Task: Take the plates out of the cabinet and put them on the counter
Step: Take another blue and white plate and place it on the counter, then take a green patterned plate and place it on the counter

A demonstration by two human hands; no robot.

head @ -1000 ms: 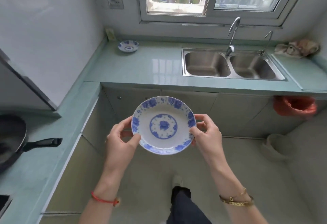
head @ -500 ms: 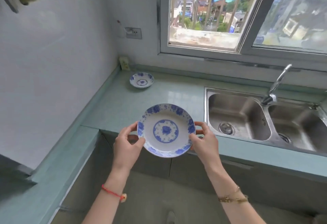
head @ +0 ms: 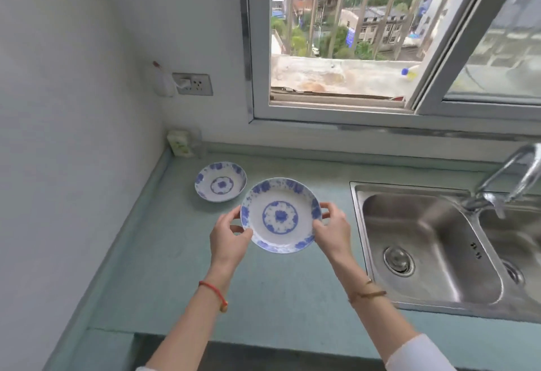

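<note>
While I hold the plate [head: 281, 215] above the surface [head: 292, 288], left hand [head: 229, 242] pinching its nine o'clock rim and right hand [head: 332, 231] its three o'clock, it looks stiff, glazed-slippery and breakable, best gripped by those opposite edges.

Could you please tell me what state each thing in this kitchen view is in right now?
held plate: upright, gripped at opposite rim edges, above the counter, not set down.
left hand: closed on the held plate.
right hand: closed on the held plate.
second plate: resting on the counter near the corner, empty.
sink: empty, no water running.
window: slid open.
wall socket: something plugged in.
</note>
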